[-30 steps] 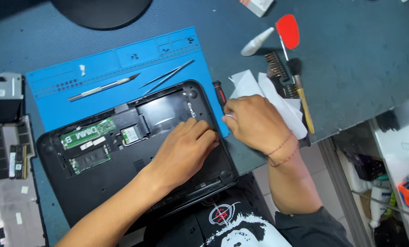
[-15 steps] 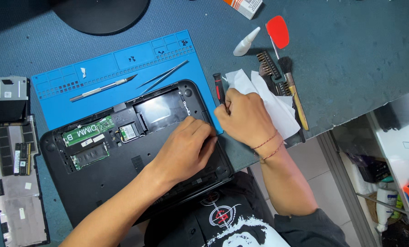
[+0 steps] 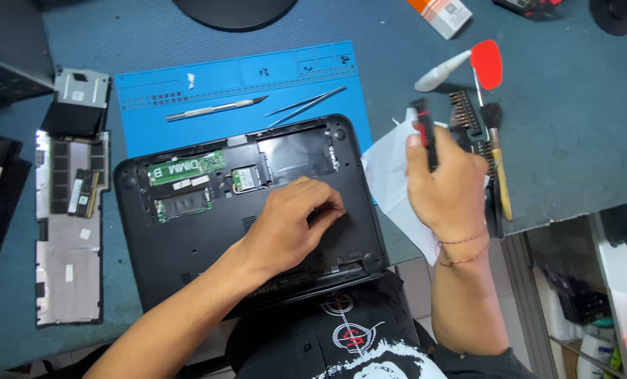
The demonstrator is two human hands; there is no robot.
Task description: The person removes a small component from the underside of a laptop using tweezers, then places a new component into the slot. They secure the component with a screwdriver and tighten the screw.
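A black laptop (image 3: 187,245) lies bottom-up on the desk with its service cover off, showing a green memory module (image 3: 185,168) and a small card. My left hand (image 3: 292,224) rests on the laptop's base with curled fingers, near the open bay. My right hand (image 3: 448,186) is raised to the right of the laptop and holds a red-and-black screwdriver (image 3: 423,126) upright. A white tissue (image 3: 390,186) lies under that hand.
A blue work mat (image 3: 243,81) behind the laptop carries a craft knife (image 3: 215,108) and tweezers (image 3: 306,102). A removed cover panel (image 3: 68,231) lies at left. A bit set (image 3: 468,116), brush (image 3: 497,154), red spudger (image 3: 487,63) and white bottle (image 3: 443,70) sit at right, near the desk edge.
My right hand has lifted off the laptop's right edge and moved right, now holding the screwdriver up. My left hand stays on the laptop. The view has shifted.
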